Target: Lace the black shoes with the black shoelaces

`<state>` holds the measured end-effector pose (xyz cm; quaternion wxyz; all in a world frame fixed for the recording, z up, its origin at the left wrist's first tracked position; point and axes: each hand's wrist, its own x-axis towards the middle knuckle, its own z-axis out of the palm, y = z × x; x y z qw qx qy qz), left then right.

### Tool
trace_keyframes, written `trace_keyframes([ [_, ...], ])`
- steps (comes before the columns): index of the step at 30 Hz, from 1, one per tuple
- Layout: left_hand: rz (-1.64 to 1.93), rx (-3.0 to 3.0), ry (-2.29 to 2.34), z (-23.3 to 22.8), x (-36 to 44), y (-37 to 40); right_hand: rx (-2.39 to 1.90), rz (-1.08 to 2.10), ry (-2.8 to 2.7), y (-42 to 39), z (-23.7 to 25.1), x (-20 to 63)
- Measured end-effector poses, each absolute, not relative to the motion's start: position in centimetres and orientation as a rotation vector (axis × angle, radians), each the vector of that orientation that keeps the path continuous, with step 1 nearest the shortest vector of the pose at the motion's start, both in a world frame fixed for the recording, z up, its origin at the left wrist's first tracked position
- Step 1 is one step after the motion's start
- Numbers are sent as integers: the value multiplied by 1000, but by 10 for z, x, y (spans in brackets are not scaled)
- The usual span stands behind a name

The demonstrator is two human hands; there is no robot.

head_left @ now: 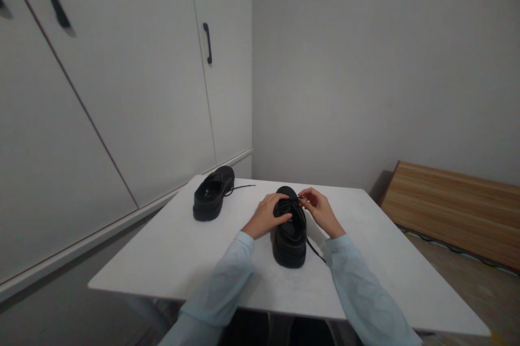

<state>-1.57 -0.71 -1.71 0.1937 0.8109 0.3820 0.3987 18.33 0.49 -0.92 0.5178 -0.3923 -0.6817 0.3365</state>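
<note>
A black lace-up shoe (pixel 289 251) rests on the white table in front of me, its heel toward me and its toe pointing away. My left hand (pixel 268 216) lies over the shoe's left side, with thumb and fingers gripping the upper near the lacing. At the right of the lacing, my right hand (pixel 320 210) has its fingertips closed in a pinch on a thin black shoelace (pixel 300 197). Another length of lace hangs off the shoe's right side onto the table. A matching black shoe (pixel 209 208) sits farther left, untouched, its lace trailing right.
The white table (pixel 162 265) carries both shoes. White cabinets (pixel 162 91) with dark handles line the left side, and a grey wall (pixel 365 64) stands behind. A wood-grain panel (pixel 455 210) leans at the right, with a dark cable along its lower edge.
</note>
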Motion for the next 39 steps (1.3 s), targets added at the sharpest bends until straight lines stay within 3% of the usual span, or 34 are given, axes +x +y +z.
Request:
trace_keyframes([
  [10,1121,2273,1068,-20,-17,-5,-1152,402,-1936,4,-10,193],
  [25,1122,2266,1071,-22,-19,-4,-1161,411,-1881,16,-23,202],
  [39,1123,2247,1065,-20,-19,-6,-1527,-61,-1816,22,-35,221],
])
